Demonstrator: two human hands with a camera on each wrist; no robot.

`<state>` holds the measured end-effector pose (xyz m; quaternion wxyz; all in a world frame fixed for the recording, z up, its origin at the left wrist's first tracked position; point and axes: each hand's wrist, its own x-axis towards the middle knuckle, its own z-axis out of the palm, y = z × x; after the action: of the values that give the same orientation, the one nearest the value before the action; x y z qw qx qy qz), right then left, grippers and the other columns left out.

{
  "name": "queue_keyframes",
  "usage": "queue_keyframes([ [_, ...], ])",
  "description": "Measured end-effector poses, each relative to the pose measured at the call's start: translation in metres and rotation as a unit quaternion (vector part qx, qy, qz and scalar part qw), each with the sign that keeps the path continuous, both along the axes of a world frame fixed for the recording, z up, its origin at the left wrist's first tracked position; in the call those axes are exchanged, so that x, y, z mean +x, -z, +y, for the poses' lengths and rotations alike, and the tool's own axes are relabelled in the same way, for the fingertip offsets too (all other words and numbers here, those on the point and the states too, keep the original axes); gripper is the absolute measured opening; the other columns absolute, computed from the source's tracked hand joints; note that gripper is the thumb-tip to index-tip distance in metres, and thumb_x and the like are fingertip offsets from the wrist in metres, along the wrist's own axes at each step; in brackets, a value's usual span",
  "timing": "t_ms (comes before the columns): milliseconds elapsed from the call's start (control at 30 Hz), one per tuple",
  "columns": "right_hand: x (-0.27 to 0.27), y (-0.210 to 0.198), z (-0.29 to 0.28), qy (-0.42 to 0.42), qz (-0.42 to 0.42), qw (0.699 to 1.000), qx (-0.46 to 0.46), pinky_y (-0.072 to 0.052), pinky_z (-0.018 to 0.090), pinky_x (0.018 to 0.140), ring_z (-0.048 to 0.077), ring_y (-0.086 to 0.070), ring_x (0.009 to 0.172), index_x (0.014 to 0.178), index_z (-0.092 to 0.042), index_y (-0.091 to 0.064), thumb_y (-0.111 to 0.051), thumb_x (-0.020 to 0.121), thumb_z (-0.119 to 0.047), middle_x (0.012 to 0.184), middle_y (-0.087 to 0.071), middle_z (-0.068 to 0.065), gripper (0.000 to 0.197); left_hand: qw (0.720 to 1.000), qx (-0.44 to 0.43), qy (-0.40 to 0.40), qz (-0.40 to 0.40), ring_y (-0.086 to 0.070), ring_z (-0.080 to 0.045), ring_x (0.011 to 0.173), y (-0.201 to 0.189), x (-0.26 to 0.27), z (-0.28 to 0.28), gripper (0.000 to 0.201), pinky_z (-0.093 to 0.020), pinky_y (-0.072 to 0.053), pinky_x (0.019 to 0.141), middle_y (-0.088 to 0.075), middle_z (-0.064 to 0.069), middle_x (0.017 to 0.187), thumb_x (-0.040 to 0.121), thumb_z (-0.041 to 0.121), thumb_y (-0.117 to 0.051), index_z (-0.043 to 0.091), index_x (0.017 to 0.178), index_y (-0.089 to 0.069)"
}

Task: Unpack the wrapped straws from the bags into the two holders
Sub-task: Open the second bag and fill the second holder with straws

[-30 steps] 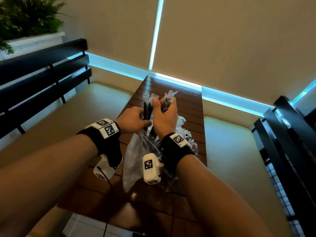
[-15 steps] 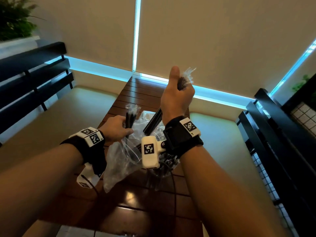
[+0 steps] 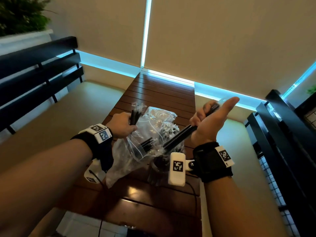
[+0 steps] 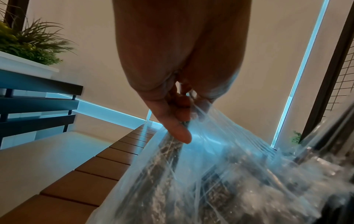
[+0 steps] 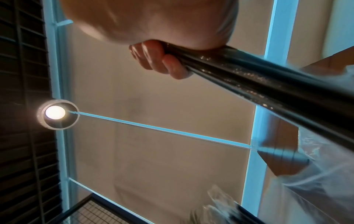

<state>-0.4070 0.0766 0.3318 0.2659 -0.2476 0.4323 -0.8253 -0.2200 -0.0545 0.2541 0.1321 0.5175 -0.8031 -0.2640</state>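
A clear plastic bag (image 3: pixel 153 120) of black wrapped straws hangs over the slatted wooden table (image 3: pixel 162 89). My left hand (image 3: pixel 122 124) grips the bag's top edge together with a small bunch of straws (image 3: pixel 135 115); the left wrist view shows its fingers (image 4: pixel 172 118) curled on the plastic (image 4: pixel 220 159). To the right, my right hand (image 3: pixel 212 120) is turned palm up and holds a bundle of straws (image 3: pixel 179 136) slanting down toward the bag. Its fingers (image 5: pixel 159 60) wrap that bundle (image 5: pixel 258 78). A dark holder (image 3: pixel 158 165) with straws in it stands below, half hidden by my wrist camera.
Cushioned bench seats (image 3: pixel 85 106) flank the narrow table on both sides. Black slatted backrests stand at the left (image 3: pixel 39 79) and right (image 3: pixel 282 134). A blind-covered window (image 3: pixel 205 40) closes off the table's far end, and a planter (image 3: pixel 20 19) sits at the upper left.
My right hand pulled a bundle of straws up out of the bag, then came down to the right and rolled palm up. The left hand stayed on the bag's top.
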Motion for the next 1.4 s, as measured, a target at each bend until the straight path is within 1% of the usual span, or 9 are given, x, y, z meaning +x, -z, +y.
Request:
queue_keyframes([
  [233, -0.007, -0.036, 0.009, 0.005, -0.017, 0.999, -0.051, -0.013, 0.028, 0.045, 0.017, -0.014, 0.044, 0.056, -0.02, -0.034, -0.018, 0.1, -0.065, 0.05, -0.022, -0.002, 0.065, 0.998, -0.026, -0.062, -0.001, -0.059, -0.029, 0.077, 0.005, 0.007, -0.009, 0.022, -0.029, -0.04, 0.067, -0.063, -0.008, 0.081, 0.087, 0.03, -0.071, 0.022, 0.074, -0.055],
  [367, -0.004, -0.046, 0.002, -0.001, 0.004, 0.998, -0.059, -0.014, 0.027, 0.043, 0.015, -0.016, 0.043, 0.056, -0.021, -0.035, -0.02, 0.101, -0.063, 0.049, -0.023, -0.003, 0.064, 0.993, -0.028, -0.111, 0.002, -0.064, -0.034, 0.081, 0.009, 0.013, -0.018, 0.016, -0.032, -0.048, 0.065, -0.068, -0.012, 0.086, 0.085, 0.028, -0.07, 0.012, 0.086, -0.065],
  [500, 0.012, -0.022, -0.017, -0.014, 0.051, 0.999, -0.007, -0.012, 0.029, 0.044, 0.016, -0.016, 0.043, 0.058, -0.021, -0.034, -0.023, 0.103, -0.058, 0.049, -0.023, -0.004, 0.06, 0.989, -0.022, -0.14, 0.031, -0.068, -0.036, 0.073, 0.008, 0.024, -0.025, 0.014, -0.042, -0.06, 0.068, -0.07, -0.014, 0.077, 0.084, 0.023, -0.068, 0.009, 0.085, -0.066],
  [600, 0.023, 0.004, -0.03, -0.036, 0.091, 0.995, 0.02, -0.014, 0.028, 0.045, 0.014, -0.018, 0.042, 0.058, -0.02, -0.035, -0.024, 0.102, -0.057, 0.048, -0.025, -0.004, 0.059, 0.987, -0.014, -0.15, 0.06, -0.069, -0.036, 0.074, 0.013, 0.028, -0.03, 0.017, -0.045, -0.061, 0.067, -0.07, -0.014, 0.084, 0.083, 0.022, -0.07, 0.011, 0.095, -0.069],
  [800, 0.029, 0.051, -0.044, -0.061, 0.178, 0.98, 0.064, -0.017, 0.026, 0.046, 0.014, -0.021, 0.045, 0.053, -0.024, -0.038, -0.034, 0.087, -0.069, 0.049, -0.027, -0.003, 0.057, 0.989, -0.009, -0.133, 0.062, -0.068, -0.032, 0.079, 0.02, 0.032, -0.035, 0.016, -0.044, -0.061, 0.072, -0.069, -0.01, 0.089, 0.084, 0.024, -0.071, 0.016, 0.098, -0.067],
  [1033, 0.019, 0.101, -0.041, -0.011, 0.22, 0.963, 0.153, -0.032, 0.032, 0.046, 0.019, -0.034, 0.039, 0.046, -0.023, -0.041, -0.036, 0.093, -0.058, 0.044, -0.036, -0.002, 0.058, 0.991, -0.02, -0.121, 0.058, -0.067, -0.031, 0.088, 0.024, 0.03, -0.039, 0.023, -0.039, -0.058, 0.08, -0.071, -0.009, 0.097, 0.086, 0.027, -0.071, 0.015, 0.105, -0.07],
  [1167, 0.014, 0.109, -0.038, 0.019, 0.311, 0.932, 0.185, -0.05, 0.035, 0.055, 0.015, -0.054, 0.046, 0.049, -0.02, -0.054, -0.035, 0.098, -0.047, 0.047, -0.055, 0.004, 0.059, 0.992, -0.018, -0.111, 0.054, -0.067, -0.03, 0.087, 0.024, 0.027, -0.04, 0.021, -0.037, -0.058, 0.08, -0.071, -0.009, 0.095, 0.087, 0.027, -0.071, 0.015, 0.103, -0.07],
  [1267, 0.009, 0.112, -0.035, 0.046, 0.396, 0.894, 0.205, -0.047, 0.028, 0.059, 0.008, -0.055, 0.055, 0.057, -0.018, -0.057, -0.031, 0.094, -0.048, 0.054, -0.058, -0.001, 0.054, 0.993, -0.024, -0.107, 0.052, -0.066, -0.029, 0.086, 0.024, 0.023, -0.039, 0.018, -0.034, -0.056, 0.078, -0.07, -0.009, 0.095, 0.087, 0.027, -0.071, 0.016, 0.101, -0.07],
  [1400, 0.006, 0.125, -0.024, 0.045, 0.498, 0.819, 0.28, -0.049, 0.041, 0.077, 0.018, -0.056, 0.071, 0.07, -0.019, -0.054, -0.031, 0.096, -0.042, 0.063, -0.057, -0.006, 0.041, 0.994, -0.032, -0.096, 0.047, -0.064, -0.028, 0.083, 0.023, 0.016, -0.036, 0.018, -0.031, -0.053, 0.073, -0.07, -0.01, 0.093, 0.087, 0.025, -0.071, 0.011, 0.099, -0.07],
])
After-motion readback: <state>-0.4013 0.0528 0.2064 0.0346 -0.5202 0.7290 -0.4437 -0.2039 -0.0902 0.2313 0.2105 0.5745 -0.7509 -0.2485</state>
